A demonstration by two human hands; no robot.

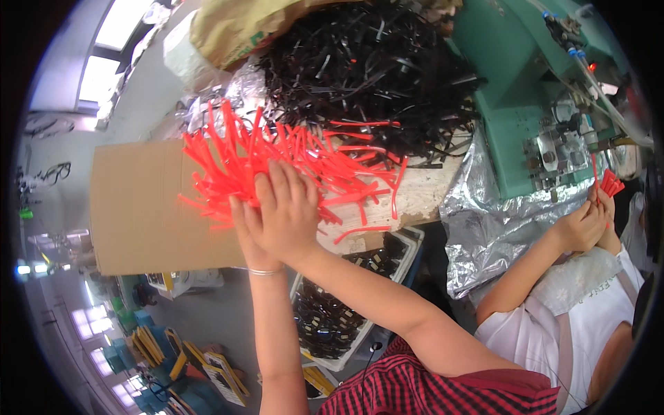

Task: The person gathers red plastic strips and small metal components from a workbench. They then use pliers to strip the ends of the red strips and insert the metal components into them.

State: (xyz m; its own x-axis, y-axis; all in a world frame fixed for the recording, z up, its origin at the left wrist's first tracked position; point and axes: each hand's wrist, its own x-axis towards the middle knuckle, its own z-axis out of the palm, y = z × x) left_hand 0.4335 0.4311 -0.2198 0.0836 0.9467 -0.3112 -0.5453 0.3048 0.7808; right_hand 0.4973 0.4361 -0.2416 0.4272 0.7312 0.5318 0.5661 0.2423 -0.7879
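On the wooden bench (pixel 422 194) in front of me, I have both hands pressed together around a bunch of red plastic strips (pixel 277 155). My right hand (pixel 287 214) lies over the top, fingers curled down onto the strips, and my left hand (pixel 243 232) closes in beneath and beside it, so the two are clamped on the same bundle. The strips fan out loose above my fingers, some splaying over the cardboard sheet (pixel 138 207) to the left, a few lying stray on the bench. Behind them sits a big heap of black strips (pixel 366 76).

To do this well, I judge I should keep the grip low and even near the gathered ends, and squeeze without kinking the strips, so none slide out sideways. Stray ones on the bench look best drawn in before tightening.

To my right a co-worker's hands (pixel 588 225) hold a few red strips by the green machine (pixel 526 90). A white tray (pixel 408 259) of dark parts sits below the bench edge.
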